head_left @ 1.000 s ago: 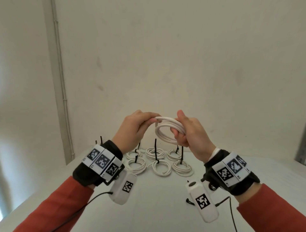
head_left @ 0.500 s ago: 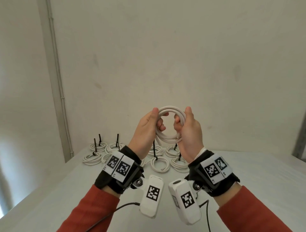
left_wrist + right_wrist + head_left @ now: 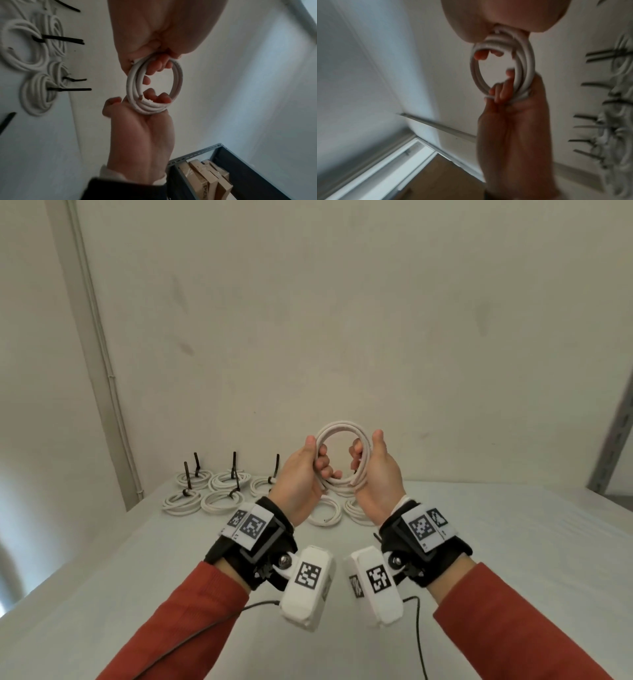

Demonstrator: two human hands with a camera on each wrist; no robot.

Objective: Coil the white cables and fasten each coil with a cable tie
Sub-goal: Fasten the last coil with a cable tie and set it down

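I hold a coil of white cable upright in the air above the table, like a ring facing me. My left hand grips its left side, thumb outside and fingers through the hole. On the opposite side my right hand grips it the same way. The left wrist view shows the coil with both cut cable ends lying by the fingers of the left hand and the right hand. In the right wrist view the coil is blurred. No tie is on this coil.
Several finished white coils with black cable ties standing up lie in rows at the far side of the white table, partly hidden behind my hands. A metal shelf with cardboard boxes stands to the right. A wall lies close behind.
The coil has turned from lying tilted to standing upright. My left hand went from pinching the cable at the top to gripping the coil's left side. Both wrists drew closer together.
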